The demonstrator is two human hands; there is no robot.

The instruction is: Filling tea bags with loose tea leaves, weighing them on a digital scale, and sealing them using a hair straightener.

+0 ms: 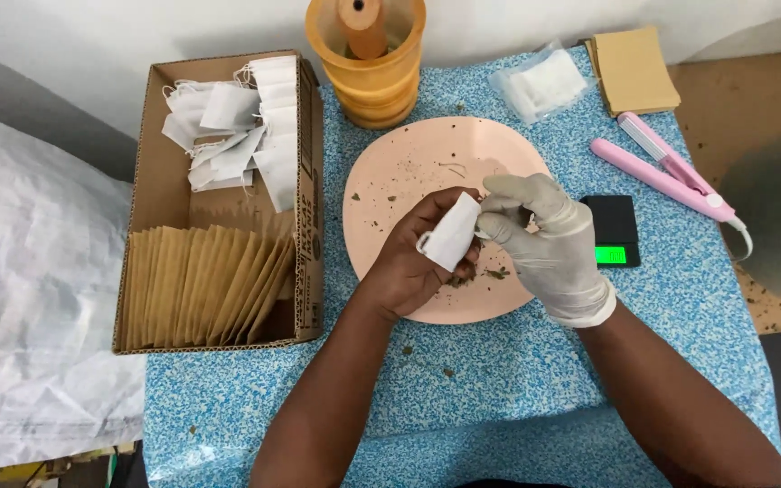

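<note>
My left hand is bare and holds a small white filter pouch upright over a pink plate. My right hand, in a pale glove, pinches at the pouch's top edge with its fingertips. Brown-green crumbs of dried herb lie scattered on the plate, with a small heap under my hands. Whether the gloved fingers hold any herb is hidden.
A cardboard box at the left holds brown paper envelopes and white pouches. At the back stands an orange wooden mortar with pestle. To the right lie a bag of white pouches, brown envelopes, a pink heat sealer and a small black scale.
</note>
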